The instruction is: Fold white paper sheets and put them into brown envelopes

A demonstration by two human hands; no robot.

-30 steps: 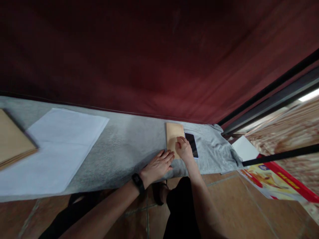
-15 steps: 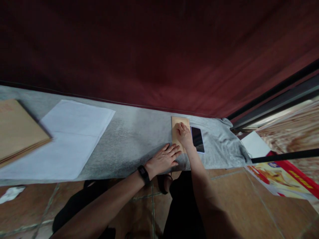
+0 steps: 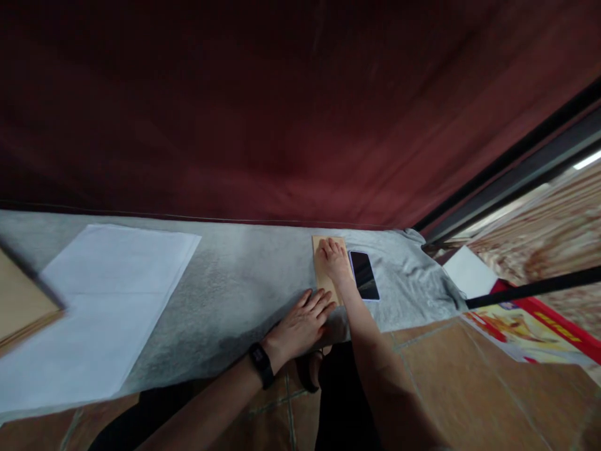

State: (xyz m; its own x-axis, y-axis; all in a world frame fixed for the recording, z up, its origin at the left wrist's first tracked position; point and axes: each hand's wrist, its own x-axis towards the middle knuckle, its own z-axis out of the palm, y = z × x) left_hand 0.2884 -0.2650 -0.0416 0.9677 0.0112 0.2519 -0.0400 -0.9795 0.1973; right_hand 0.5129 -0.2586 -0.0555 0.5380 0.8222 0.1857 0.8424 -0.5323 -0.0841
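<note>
A narrow tan piece, like a folded kraft paper or envelope (image 3: 323,285), lies flat on the grey cloth (image 3: 244,275). My right hand (image 3: 335,260) rests on its upper part, palm down, fingers laid out over it. Beside its lower end is my left hand (image 3: 300,321), flat with the fingers stretched; its fingertips reach the tan piece's lower edge. A dark-screened phone (image 3: 364,275) lies just right of my right hand. A black band (image 3: 261,364) is around my left wrist.
Large white sheets (image 3: 126,282) lie at the left, partly under a stack of brown paper (image 3: 23,307). A dark red panel (image 3: 263,138) rises behind the cloth. Black bars (image 3: 539,287) cross at right, near a colourful box (image 3: 526,332) on the tiled floor (image 3: 441,376).
My view has shifted, so the white sheets and brown stack appear lower and further left. Both hands stay at the tan piece, nearly unchanged in pose.
</note>
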